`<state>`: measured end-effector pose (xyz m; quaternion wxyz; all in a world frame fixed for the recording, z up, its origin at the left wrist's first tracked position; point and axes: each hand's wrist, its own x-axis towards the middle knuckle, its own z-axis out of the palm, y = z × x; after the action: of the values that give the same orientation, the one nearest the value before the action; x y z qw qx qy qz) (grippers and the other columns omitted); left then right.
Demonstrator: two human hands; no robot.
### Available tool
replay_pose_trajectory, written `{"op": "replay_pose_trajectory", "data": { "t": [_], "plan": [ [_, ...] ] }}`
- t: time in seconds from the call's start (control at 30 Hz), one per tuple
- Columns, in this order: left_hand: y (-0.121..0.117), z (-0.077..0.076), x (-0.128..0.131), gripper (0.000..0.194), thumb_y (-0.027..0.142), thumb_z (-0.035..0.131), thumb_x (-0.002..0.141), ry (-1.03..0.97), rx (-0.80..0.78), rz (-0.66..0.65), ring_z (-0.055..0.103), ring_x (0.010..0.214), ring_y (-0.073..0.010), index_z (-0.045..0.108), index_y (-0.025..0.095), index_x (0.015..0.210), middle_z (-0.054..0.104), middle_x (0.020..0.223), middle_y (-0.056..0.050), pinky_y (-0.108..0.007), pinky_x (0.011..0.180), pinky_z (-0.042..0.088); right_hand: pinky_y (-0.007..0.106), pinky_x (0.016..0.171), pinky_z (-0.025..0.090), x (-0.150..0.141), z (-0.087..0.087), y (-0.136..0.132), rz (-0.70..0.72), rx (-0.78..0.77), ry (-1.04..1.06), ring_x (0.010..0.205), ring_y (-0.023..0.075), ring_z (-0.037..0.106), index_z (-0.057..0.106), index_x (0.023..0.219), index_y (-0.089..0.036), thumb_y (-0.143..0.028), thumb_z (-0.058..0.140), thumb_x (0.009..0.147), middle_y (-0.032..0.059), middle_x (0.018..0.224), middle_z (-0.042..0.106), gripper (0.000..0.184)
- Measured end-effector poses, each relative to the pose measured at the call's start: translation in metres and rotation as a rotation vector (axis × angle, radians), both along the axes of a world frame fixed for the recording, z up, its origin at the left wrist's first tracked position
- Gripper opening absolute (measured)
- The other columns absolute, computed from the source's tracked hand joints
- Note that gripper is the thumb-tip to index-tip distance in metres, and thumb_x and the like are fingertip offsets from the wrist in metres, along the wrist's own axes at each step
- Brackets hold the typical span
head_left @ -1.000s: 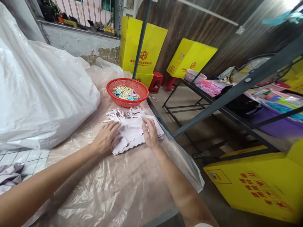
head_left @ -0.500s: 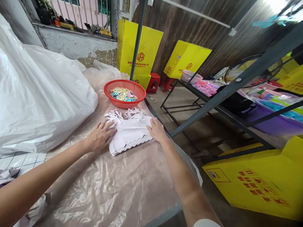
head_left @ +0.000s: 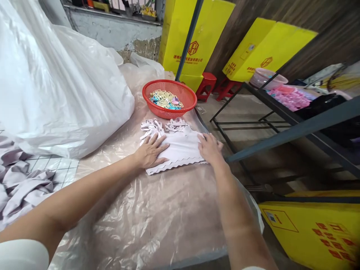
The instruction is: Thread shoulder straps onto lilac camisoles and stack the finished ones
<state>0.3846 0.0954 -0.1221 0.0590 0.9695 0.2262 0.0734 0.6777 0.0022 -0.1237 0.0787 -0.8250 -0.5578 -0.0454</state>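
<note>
A pile of pale lilac strappy tops (head_left: pixel 182 145) with wavy hems lies on the plastic-covered table, its straps bunched at the far side. My left hand (head_left: pixel 151 151) rests flat on the left part of the pile, fingers spread. At the right edge, my right hand (head_left: pixel 210 148) touches the cloth with its fingers slightly bent and apart; some fingertips are hidden. Just beyond the straps stands a red mesh basket (head_left: pixel 150 107) holding cream, blue and pink small pieces.
A big white plastic bag (head_left: pixel 92 108) bulges at the left, near crumpled lilac cloth (head_left: pixel 28 187). A slanting metal bar (head_left: pixel 281 137) runs close to my right hand. Yellow cartons (head_left: pixel 208 30) and a red stool (head_left: pixel 206 85) stand behind, beside a dark metal rack (head_left: pixel 284 112).
My left hand has slid from the pile's left edge onto the cloth, fingers spreading. My right hand stays at the right edge, its fingers more bent. The camera view has shifted.
</note>
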Motion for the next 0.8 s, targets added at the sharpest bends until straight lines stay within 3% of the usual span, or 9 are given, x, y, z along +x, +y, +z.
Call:
{"op": "replay_pose_trajectory", "data": {
  "t": [0.13, 0.3, 0.43, 0.53, 0.67, 0.8],
  "plan": [
    [-0.001, 0.0, -0.001, 0.065, 0.061, 0.042, 0.095, -0.017, -0.003, 0.009, 0.023, 0.149, -0.0409, 0.045, 0.026, 0.149, 0.028, 0.163, -0.01, -0.058, 0.118, 0.02, 0.051, 0.095, 0.039, 0.012, 0.011, -0.019, -0.138, 0.165, -0.035, 0.12, 0.0354, 0.05, 0.069, 0.115, -0.014, -0.014, 0.046, 0.086, 0.0206, 0.128, 0.059, 0.037],
    [-0.001, -0.006, 0.0, 0.066, 0.061, 0.041, 0.095, -0.03, -0.007, 0.008, 0.021, 0.149, -0.0429, 0.044, 0.026, 0.15, 0.027, 0.163, -0.012, -0.061, 0.116, 0.022, 0.04, 0.088, 0.045, -0.004, 0.018, -0.032, -0.063, 0.27, -0.006, 0.103, 0.0283, 0.056, 0.07, 0.107, -0.016, -0.022, 0.042, 0.093, 0.016, 0.109, 0.063, 0.032],
    [0.001, -0.01, 0.001, 0.065, 0.062, 0.043, 0.094, -0.035, -0.004, 0.007, 0.023, 0.148, -0.0436, 0.046, 0.027, 0.149, 0.028, 0.163, -0.011, -0.061, 0.115, 0.023, 0.042, 0.09, 0.046, -0.015, 0.016, -0.043, 0.031, 0.121, -0.04, 0.113, 0.0297, 0.053, 0.064, 0.125, -0.019, -0.027, 0.04, 0.096, 0.0157, 0.125, 0.062, 0.038],
    [0.001, -0.007, 0.001, 0.068, 0.064, 0.042, 0.093, -0.016, -0.01, 0.016, 0.022, 0.148, -0.0438, 0.045, 0.026, 0.15, 0.027, 0.163, -0.012, -0.061, 0.116, 0.021, 0.044, 0.09, 0.044, -0.022, 0.015, -0.047, 0.02, 0.01, -0.094, 0.121, 0.0304, 0.05, 0.063, 0.127, -0.02, -0.028, 0.037, 0.098, 0.0155, 0.133, 0.06, 0.04],
    [-0.006, 0.005, 0.001, 0.076, 0.067, 0.046, 0.09, 0.056, -0.055, 0.034, 0.021, 0.149, -0.0436, 0.04, 0.025, 0.152, 0.023, 0.164, -0.013, -0.061, 0.116, 0.018, 0.053, 0.099, 0.036, -0.031, 0.011, -0.032, -0.02, 0.155, -0.206, 0.132, 0.0331, 0.042, 0.065, 0.124, -0.018, -0.033, 0.037, 0.098, 0.0171, 0.139, 0.056, 0.04],
    [-0.006, 0.014, 0.007, 0.081, 0.069, 0.048, 0.087, 0.101, -0.083, 0.049, 0.018, 0.149, -0.0444, 0.036, 0.025, 0.154, 0.02, 0.165, -0.013, -0.063, 0.115, 0.018, 0.059, 0.098, 0.035, -0.034, 0.009, -0.001, -0.017, 0.092, -0.05, 0.124, 0.0343, 0.05, 0.072, 0.109, -0.019, -0.03, 0.044, 0.093, 0.0167, 0.127, 0.065, 0.034]
  ]
}}
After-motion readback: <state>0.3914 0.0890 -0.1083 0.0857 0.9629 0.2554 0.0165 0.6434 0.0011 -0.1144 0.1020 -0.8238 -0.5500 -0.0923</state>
